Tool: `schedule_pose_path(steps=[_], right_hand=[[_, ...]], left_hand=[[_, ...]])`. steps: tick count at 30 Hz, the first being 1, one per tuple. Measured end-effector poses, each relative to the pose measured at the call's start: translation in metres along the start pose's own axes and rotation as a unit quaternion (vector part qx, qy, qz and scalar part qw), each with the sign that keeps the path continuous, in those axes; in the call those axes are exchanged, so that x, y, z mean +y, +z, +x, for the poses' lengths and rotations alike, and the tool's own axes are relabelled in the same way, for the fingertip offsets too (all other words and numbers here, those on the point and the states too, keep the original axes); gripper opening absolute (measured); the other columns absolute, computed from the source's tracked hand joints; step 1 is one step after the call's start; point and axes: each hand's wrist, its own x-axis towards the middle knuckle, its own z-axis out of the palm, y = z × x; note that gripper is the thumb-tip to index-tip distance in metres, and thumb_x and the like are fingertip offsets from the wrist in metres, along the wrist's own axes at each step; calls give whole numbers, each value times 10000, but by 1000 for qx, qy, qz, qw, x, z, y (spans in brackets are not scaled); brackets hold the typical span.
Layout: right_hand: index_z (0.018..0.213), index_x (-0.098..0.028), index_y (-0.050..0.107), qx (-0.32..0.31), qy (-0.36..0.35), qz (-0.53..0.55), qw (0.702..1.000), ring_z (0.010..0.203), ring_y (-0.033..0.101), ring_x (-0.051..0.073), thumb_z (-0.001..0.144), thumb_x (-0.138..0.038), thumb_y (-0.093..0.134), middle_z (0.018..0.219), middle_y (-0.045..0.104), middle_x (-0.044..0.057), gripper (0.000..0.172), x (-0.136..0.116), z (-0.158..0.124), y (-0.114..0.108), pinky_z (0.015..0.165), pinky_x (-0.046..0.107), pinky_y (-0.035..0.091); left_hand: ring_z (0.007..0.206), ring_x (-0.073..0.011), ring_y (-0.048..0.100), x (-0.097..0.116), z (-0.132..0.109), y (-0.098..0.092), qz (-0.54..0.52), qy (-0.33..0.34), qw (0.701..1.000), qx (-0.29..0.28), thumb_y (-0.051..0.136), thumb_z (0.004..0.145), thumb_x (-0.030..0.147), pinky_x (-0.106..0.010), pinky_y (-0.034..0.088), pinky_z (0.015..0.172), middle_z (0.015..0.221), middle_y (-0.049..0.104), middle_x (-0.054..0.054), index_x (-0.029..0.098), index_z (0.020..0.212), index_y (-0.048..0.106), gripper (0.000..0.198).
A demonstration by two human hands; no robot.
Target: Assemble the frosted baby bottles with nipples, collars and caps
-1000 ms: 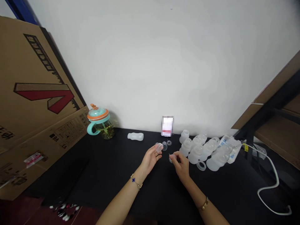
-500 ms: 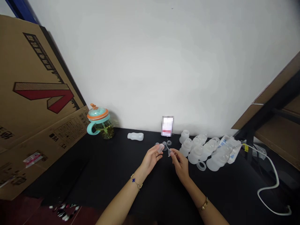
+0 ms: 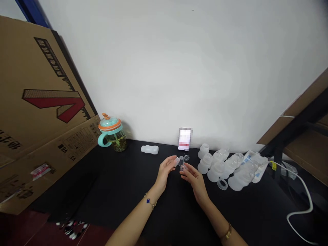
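Right hand (image 3: pixel 194 176) had moved up beside left hand (image 3: pixel 166 169). Left fingers pinched a clear cap (image 3: pixel 177 161); right fingers pinched a small clear disc (image 3: pixel 182 167).

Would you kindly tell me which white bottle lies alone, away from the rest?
The small bottle on its side, right of the teal-handled mug; the others cluster together farther right.

A small clear cap (image 3: pixel 177 161) is held just beside a clear disc (image 3: pixel 182 167).
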Motion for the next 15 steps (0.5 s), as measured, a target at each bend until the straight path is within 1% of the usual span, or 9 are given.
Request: schedule_pose_path(steps=[3,5,7,9,11,12,15], right_hand=[[1117,-176,737,-13,82,73,994,1040,724,249,711,-272,872,1138,748,86,438,2,-1,1,913,355,597],[1081,-166,746,-18,114,106,988,1064,719,243,685,-178,877,1119,758,89,417,3,-1,0,940,337,588],[1063,-158,746,-24,130,132,982,1069,717,234,679,-116,859,1120,761,89,402,5,-1,-1,961,324,578],[1042,-146,744,-26,143,155,977,1038,726,224,725,-117,820,1103,766,94,327,6,1,-2,975,328,571],[1016,-133,741,-21,162,178,970,1001,736,216,822,-172,741,1074,772,108,198,7,3,-4,977,339,569],[1006,-128,739,-15,173,189,967,987,739,215,869,-201,690,1067,772,116,163,7,4,-4,970,343,572],[1027,-124,722,0,197,213,957,957,744,209,956,-262,568,1085,766,131,219,6,6,-5,944,348,580]], left_hand=[[962,-229,643,-1,-1,1,85,55,995,16,841,729,365,-301,468,826,1041,737,-95,192,1096,741,418],[943,-234,631,-3,-2,2,138,86,986,21,849,708,332,-309,468,829,1038,730,-86,210,1070,753,394],[965,-246,612,-4,-3,3,176,112,978,19,843,702,311,-321,465,856,1072,719,-80,231,1041,767,357],[1000,-264,599,-4,-5,4,204,128,971,9,827,713,303,-346,462,903,1105,707,-78,247,1043,770,340],[1031,-284,591,-2,-8,6,232,138,963,0,809,733,304,-375,457,939,1115,701,-81,257,1056,767,330],[1048,-293,587,-2,-9,6,245,142,959,-3,801,743,305,-389,453,954,1120,700,-84,262,1063,765,324],[1092,-314,573,-1,-11,7,274,160,948,-12,781,768,296,-420,436,987,1145,696,-87,277,1075,761,308]])
